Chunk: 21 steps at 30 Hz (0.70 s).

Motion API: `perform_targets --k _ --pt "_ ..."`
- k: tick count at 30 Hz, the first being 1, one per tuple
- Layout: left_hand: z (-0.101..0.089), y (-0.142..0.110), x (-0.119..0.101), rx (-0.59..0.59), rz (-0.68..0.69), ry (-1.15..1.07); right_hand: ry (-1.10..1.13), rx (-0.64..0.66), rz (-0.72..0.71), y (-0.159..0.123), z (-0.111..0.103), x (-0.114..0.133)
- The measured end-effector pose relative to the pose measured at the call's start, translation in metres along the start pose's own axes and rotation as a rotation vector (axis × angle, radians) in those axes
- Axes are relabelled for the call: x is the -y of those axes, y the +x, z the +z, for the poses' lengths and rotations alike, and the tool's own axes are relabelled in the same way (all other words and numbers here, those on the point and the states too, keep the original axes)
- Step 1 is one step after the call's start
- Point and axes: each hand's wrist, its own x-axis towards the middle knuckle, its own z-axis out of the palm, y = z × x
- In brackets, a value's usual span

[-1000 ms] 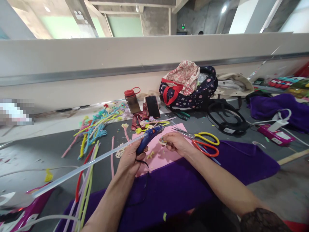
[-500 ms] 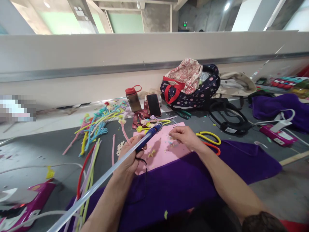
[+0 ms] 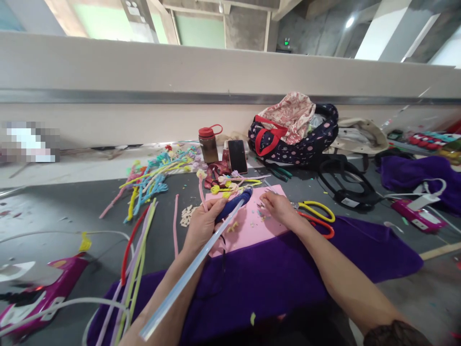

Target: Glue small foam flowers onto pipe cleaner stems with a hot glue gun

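My left hand [image 3: 209, 221] is closed round a blue hot glue gun [image 3: 234, 204]. A long clear glue stick [image 3: 190, 274] runs from the gun back over my left forearm. Upright between the same hand's fingers is a pink pipe cleaner [image 3: 201, 192] with a pale blossom at its top. My right hand [image 3: 279, 206] is pinched just above the pink sheet [image 3: 252, 230]; what its fingertips hold is too small to make out. Small yellow and pale scraps lie on the sheet between my hands. White pieces [image 3: 187, 215] are heaped beside my left hand.
Yellow-handled scissors [image 3: 319, 210] and red-handled scissors [image 3: 320, 229] lie right of my right hand. Colourful pipe cleaners [image 3: 151, 178] are piled at the left. A bottle [image 3: 208, 146], phone [image 3: 237, 156] and dotted bag [image 3: 288, 149] stand behind. Power strips [image 3: 54, 288] with cables sit on the table.
The view has shifted slightly, so most things appear further right. The glue gun has turned in my left hand, its glue stick now steeper. My right hand stays pinched over the sheet.
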Motion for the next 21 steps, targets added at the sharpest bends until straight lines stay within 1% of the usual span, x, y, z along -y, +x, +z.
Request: perform_targets --k 3,8,14,21 --pt "-0.001 0.001 0.002 0.028 -0.017 -0.003 -0.022 -0.003 -0.024 -0.001 0.0 0.003" --pt "-0.002 0.003 0.004 0.009 -0.012 0.016 0.009 0.012 -0.071 -0.006 -0.011 0.007" --pt "-0.003 0.003 0.005 -0.006 -0.018 0.03 -0.006 0.084 -0.142 -0.006 -0.022 0.003" --pt "-0.002 0.004 0.003 -0.009 -0.019 0.022 -0.076 0.188 -0.23 -0.012 -0.022 0.005"
